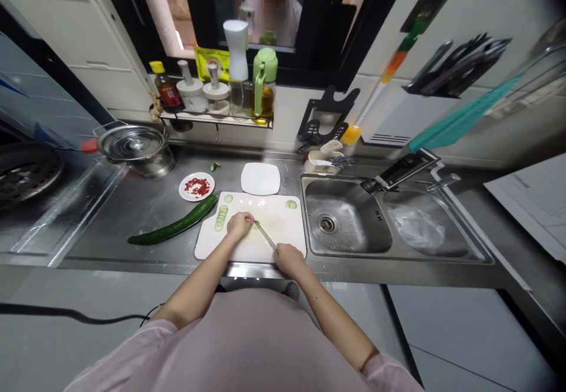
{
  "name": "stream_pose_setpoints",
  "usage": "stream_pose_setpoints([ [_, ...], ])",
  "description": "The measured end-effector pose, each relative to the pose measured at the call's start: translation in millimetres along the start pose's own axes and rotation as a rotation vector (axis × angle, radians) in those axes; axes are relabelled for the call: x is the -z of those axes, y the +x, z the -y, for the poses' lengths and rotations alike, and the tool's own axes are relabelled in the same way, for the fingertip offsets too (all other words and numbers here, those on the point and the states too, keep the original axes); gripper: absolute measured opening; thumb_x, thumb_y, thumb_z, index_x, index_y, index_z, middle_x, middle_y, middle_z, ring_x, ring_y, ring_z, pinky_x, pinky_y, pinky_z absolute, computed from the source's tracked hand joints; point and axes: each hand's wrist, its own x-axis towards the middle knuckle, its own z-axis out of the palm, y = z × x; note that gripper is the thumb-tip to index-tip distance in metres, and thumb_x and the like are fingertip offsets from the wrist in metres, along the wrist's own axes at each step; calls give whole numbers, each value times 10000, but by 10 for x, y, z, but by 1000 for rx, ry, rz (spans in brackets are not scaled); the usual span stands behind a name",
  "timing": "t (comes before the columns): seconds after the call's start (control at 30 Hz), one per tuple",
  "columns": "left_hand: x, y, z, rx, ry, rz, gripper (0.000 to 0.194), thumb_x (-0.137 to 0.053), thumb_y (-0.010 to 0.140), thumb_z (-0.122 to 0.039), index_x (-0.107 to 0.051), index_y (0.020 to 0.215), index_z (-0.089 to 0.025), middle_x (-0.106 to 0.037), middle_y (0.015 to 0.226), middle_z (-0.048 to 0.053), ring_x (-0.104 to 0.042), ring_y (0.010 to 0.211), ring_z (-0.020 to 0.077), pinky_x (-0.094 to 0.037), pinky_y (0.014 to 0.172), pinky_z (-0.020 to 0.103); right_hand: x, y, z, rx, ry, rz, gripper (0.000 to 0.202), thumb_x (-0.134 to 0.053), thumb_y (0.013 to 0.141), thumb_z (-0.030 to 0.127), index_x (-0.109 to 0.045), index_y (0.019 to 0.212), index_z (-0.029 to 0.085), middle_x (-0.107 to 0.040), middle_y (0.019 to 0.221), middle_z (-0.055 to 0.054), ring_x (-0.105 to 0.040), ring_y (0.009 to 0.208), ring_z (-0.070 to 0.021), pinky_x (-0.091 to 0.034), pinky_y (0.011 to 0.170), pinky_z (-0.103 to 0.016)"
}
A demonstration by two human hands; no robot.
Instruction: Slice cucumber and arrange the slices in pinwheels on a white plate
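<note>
My right hand point(289, 260) is closed around the handle of a knife point(267, 237), its blade slanting up and left over the white cutting board point(285, 227). At the blade's tip lies a small pale green cucumber slice point(255, 226). The curled fingers of my left hand point(240, 225) pinch together at that slice, partly covering it. Left of this hand, a row of overlapping cucumber slices point(220, 218) rests on the board, with a single slice above it. More cut slices point(290, 204) sit at the board's top right corner.
A long whole cucumber point(174, 225) touches the board's left side. Behind it stand a plate of chopped red pieces point(197, 187) and a white square plate point(260, 178). A steel pot point(152, 159) is at left, a double sink point(349, 247) at right. Bottles line a shelf point(216, 119).
</note>
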Motion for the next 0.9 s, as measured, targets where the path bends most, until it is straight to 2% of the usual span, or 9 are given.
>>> stream_pose_setpoints([
  [0.4, 29, -49, -21, -24, 1, -10, 189, -603, 755, -259, -737, 887, -281, -734, 909, -7, -627, 840, 165, -421, 697, 241, -59, -55, -65, 10, -33, -15, 360, -383, 917, 209, -665, 1125, 128, -681, 1118, -191, -644, 1059, -276, -481, 814, -341],
  [0.9, 31, -64, -7, -45, -5, -15, 189, -589, 767, -243, -733, 887, -269, -725, 932, -2, -623, 859, 166, -431, 725, 243, -91, -187, -153, 6, -14, -4, 339, -420, 912, 212, -671, 1120, 119, -678, 1123, -199, -642, 1061, -274, -468, 819, -335],
])
